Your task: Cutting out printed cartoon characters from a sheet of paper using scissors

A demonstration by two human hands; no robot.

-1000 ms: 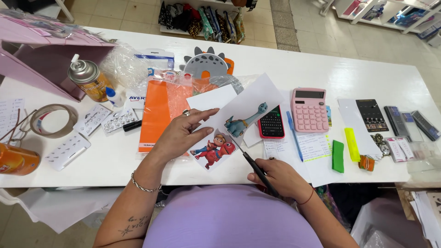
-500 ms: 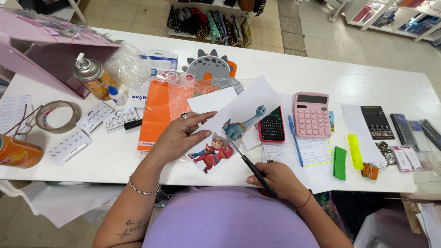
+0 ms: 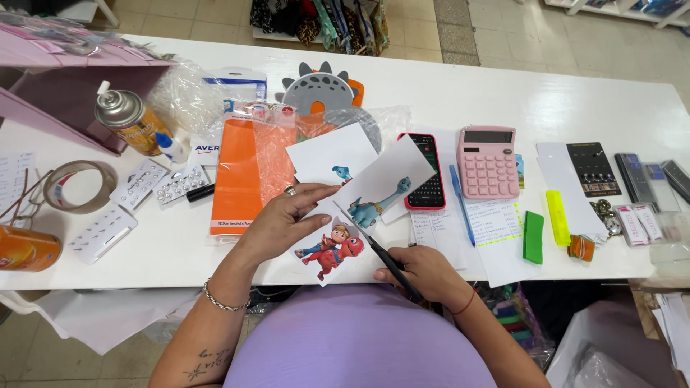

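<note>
The left hand lies flat on a white paper sheet printed with cartoon dinosaur pictures, its fingers spread slightly and pressing the sheet's left part at the near edge of the white surface. The right hand is closed around the handles of black-handled scissors, whose blades point far and left and are parted at the paper between a blue long-necked dinosaur picture and a red dinosaur picture with a small rider. The sheet lies tilted at the near middle of the surface, over the edge toward the person's lilac shirt.

Just left of the sheet lies an orange pack in clear wrap. Just right of it is a black phone in a red case, and beside that a pink desk calculator, with a blue pen near them on handwritten notes. Farther right lie a green eraser-like block and a yellow highlighter. On the left stand a metal spray can and a roll of clear tape. A grey dinosaur-shaped cutout stands far of the orange pack.
</note>
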